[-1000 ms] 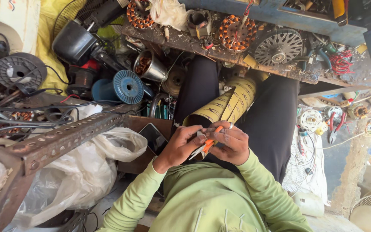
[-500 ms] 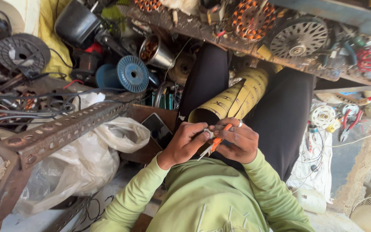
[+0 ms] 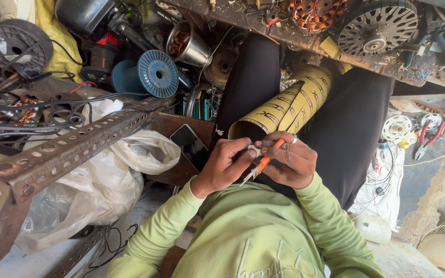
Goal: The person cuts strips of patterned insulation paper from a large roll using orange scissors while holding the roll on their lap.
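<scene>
Just below the open mouth of the yellow patterned roll [image 3: 284,105], which lies across the black-trousered lap, both hands are seen brought together over the person's middle. The left hand [image 3: 226,167] is closed in a narrow pinch on a small pale part [image 3: 254,151], too small to be identified, held at the fingertips just beneath the roll's rim. The right hand [image 3: 290,162] is wrapped around the orange-handled pliers [image 3: 259,166], whose long axis runs on a slant: the orange handles point up toward the roll's mouth, and the grey metal tip points down and away from it, toward the left wrist. The small part is thus found at the handle end of the tool, on the side nearer the roll, touching or almost touching the fingers of both hands; the exact contact cannot be told. A ring is worn on one right finger. Beside the roll, farther toward the left arm, a dark phone [image 3: 191,145] is laid on a brown board [image 3: 173,177], with a perforated rusty angle bar [image 3: 73,149] beyond it.
</scene>
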